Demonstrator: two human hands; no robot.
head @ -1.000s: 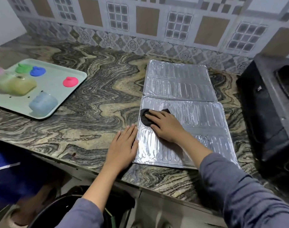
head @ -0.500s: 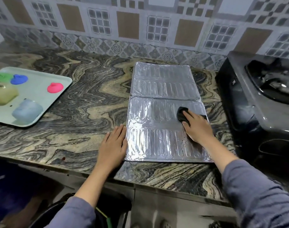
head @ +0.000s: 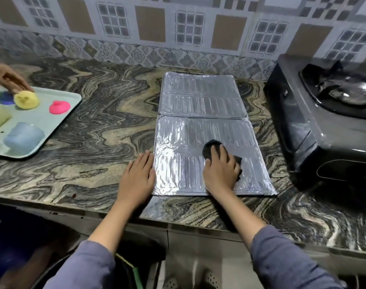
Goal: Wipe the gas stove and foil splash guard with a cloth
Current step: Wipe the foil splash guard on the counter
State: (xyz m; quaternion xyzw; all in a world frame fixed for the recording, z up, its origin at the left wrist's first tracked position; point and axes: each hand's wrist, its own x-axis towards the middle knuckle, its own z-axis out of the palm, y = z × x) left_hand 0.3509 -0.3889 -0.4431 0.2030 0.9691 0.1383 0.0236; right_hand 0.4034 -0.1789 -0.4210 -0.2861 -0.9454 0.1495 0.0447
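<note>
A silver foil splash guard [head: 198, 101] lies flat on the marble counter, two ribbed panels one behind the other. My right hand [head: 220, 172] presses a black cloth [head: 211, 148] onto the near panel, fingers spread over it; most of the cloth is hidden under the palm. My left hand [head: 139, 176] rests flat on the counter, fingers apart, its edge touching the guard's left rim. A black gas stove [head: 315, 126] stands at the right, its burner visible at the far right edge.
A pale green tray [head: 59, 119] at the left carries coloured plastic cups and lids. Another person's hand [head: 6, 79] holds a yellow lid [head: 26, 99] over it. The counter's front edge runs just below my wrists. A tiled wall stands behind.
My right hand slid the cloth from the near panel's left side to its right, then back toward the middle. Another person's hand has come in at the tray. My left hand stayed put.
</note>
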